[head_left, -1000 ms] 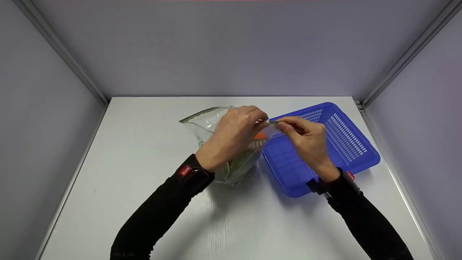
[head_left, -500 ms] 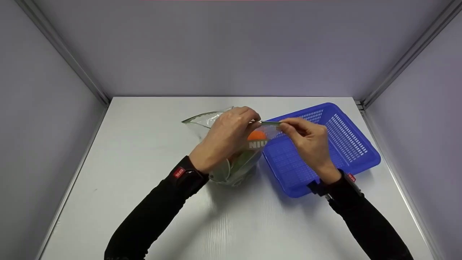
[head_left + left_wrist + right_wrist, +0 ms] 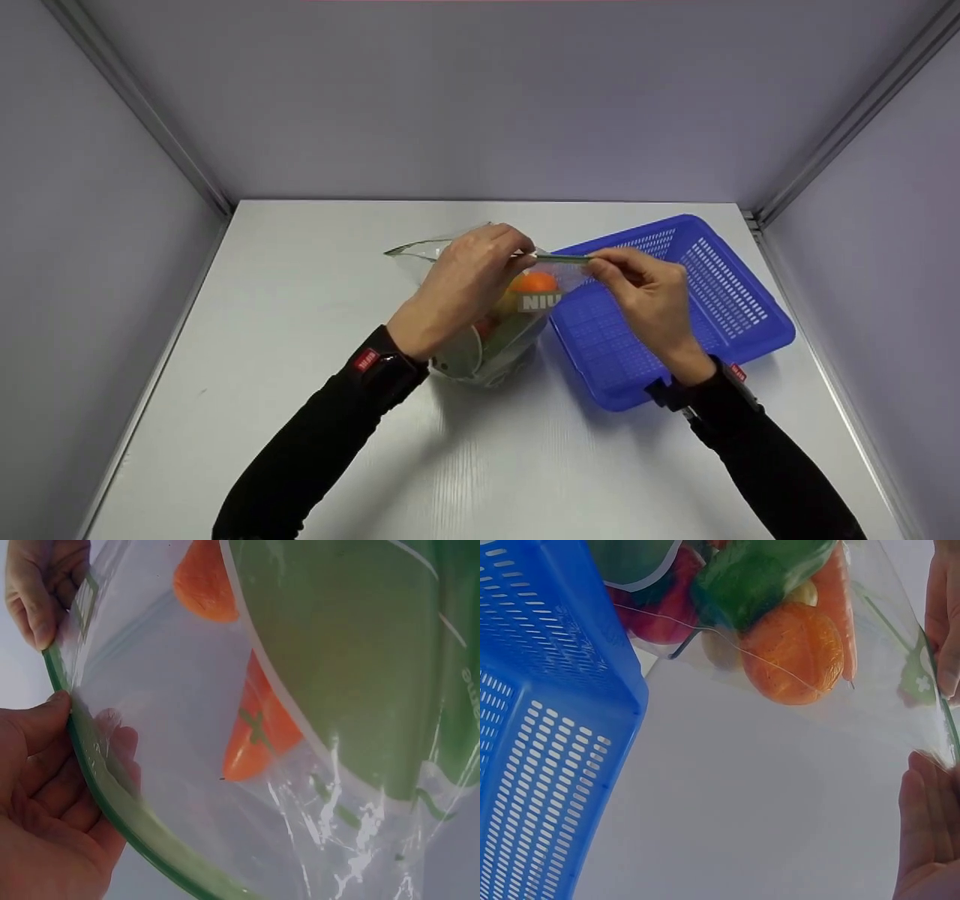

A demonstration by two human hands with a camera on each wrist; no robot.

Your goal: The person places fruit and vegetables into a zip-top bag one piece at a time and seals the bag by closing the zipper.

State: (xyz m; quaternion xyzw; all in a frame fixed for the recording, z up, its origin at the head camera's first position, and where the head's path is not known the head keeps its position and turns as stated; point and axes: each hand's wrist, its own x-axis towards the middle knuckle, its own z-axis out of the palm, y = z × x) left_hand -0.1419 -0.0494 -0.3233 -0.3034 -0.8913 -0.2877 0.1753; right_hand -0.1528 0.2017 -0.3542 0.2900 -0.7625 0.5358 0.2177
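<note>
A clear zip-top bag (image 3: 491,364) with a green zipper edge stands on the table, filled with produce. Its zipper strip is pulled straight between my two hands. My left hand (image 3: 465,289) pinches the strip near the middle of the mouth, thumb against fingers. At the right corner, my right hand (image 3: 649,300) pinches the end of the strip. Through the plastic show an orange (image 3: 793,652), a carrot (image 3: 836,607), a dark green vegetable (image 3: 757,581) and something red (image 3: 667,607). Left of my left hand, the bag's other corner flares out.
A blue perforated plastic basket (image 3: 742,330) stands to the right, angled, right beside the bag and under my right hand. The white table (image 3: 300,300) is bounded by grey panels (image 3: 480,105) at the back and sides.
My left hand has slid leftward along the zipper strip, away from the right hand, exposing more strip and the orange. The right hand stays nearly in place, pinching the corner.
</note>
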